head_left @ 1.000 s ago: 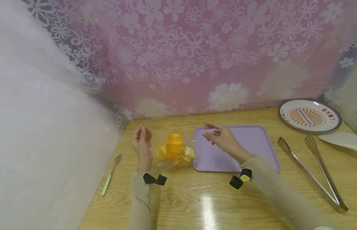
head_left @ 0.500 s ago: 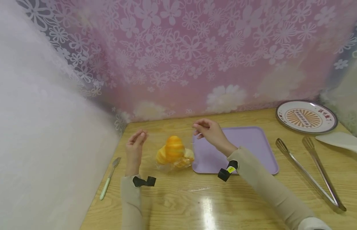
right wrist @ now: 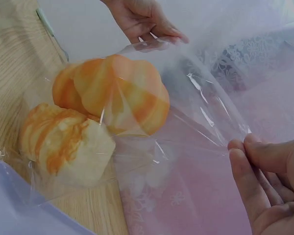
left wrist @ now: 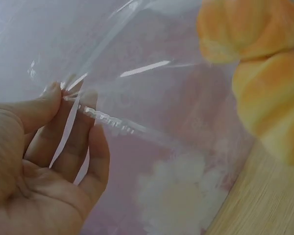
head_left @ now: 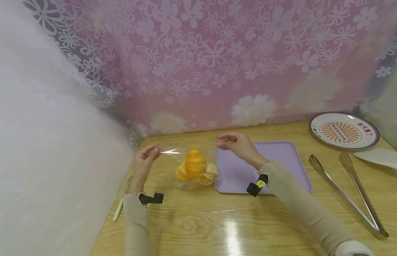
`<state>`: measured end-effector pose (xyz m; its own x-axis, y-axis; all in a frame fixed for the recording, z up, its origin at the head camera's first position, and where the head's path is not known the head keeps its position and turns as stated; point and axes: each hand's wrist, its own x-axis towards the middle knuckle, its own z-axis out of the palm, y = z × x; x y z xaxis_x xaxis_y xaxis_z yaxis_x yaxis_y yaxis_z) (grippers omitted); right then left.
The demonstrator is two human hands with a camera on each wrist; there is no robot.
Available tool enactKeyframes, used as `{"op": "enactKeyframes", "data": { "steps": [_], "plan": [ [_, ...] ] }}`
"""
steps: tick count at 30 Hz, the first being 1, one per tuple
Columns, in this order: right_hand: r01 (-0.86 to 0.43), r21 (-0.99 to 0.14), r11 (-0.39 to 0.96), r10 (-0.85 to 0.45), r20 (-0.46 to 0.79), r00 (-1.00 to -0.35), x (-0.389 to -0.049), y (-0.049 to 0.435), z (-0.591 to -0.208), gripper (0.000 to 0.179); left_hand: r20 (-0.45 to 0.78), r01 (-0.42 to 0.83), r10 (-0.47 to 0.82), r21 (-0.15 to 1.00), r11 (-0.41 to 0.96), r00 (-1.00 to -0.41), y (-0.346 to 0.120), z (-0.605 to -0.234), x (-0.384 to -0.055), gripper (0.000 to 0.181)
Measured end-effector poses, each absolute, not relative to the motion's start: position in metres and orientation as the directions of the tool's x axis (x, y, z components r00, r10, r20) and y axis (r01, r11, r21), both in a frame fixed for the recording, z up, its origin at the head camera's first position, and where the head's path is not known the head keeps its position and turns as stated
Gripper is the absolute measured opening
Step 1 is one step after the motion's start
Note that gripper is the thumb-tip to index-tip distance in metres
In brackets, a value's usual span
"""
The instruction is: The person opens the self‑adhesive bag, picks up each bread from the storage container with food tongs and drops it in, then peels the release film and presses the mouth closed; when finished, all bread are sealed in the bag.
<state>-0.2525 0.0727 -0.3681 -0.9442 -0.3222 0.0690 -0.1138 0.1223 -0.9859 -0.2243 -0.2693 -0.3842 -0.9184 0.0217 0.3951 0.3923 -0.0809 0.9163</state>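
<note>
A clear plastic bag (right wrist: pixel 206 103) holds several bread rolls (head_left: pixel 196 164), golden orange with ridges, plus a paler piece (right wrist: pixel 71 144) with browned streaks. My left hand (head_left: pixel 144 165) pinches the bag's upper left edge between thumb and fingers, as the left wrist view shows up close. At the opposite upper edge my right hand (head_left: pixel 239 146) pinches the film between thumb and forefinger. The film is drawn out between both hands above the rolls, with bright glare near the left fingertips. In the head view the rolls sit low in the bag, just left of the purple tray (head_left: pixel 265 167).
To the far left lies a small green-handled utensil (head_left: pixel 118 209), its head partly hidden by the left arm. A thin clear strip (head_left: pixel 224 211) lies in front. Metal tongs (head_left: pixel 348 199), a white patterned plate (head_left: pixel 343 130) and a white scoop-like piece (head_left: pixel 380 156) are at right.
The left hand has moved left. The right hand has come left from over the tray to the bag's edge, its spread fingers closing into a pinch. The film now stretches between the hands.
</note>
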Motion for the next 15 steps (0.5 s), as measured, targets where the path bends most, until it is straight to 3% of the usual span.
{"op": "enactKeyframes", "data": {
  "steps": [6,15],
  "plan": [
    [-0.121,-0.982,0.145,-0.299,0.073,-0.951,-0.2534,0.0715,-0.3645,0.030,0.363,0.366,0.068,0.929,0.052,-0.929,-0.2743,-0.3799,-0.2244,0.030],
    [-0.102,-0.987,0.126,-0.289,0.062,-0.955,-0.2567,0.0687,-0.3671,0.031,0.304,0.312,0.081,0.942,0.123,-0.949,-0.2739,-0.3748,-0.2225,0.023]
  ]
}}
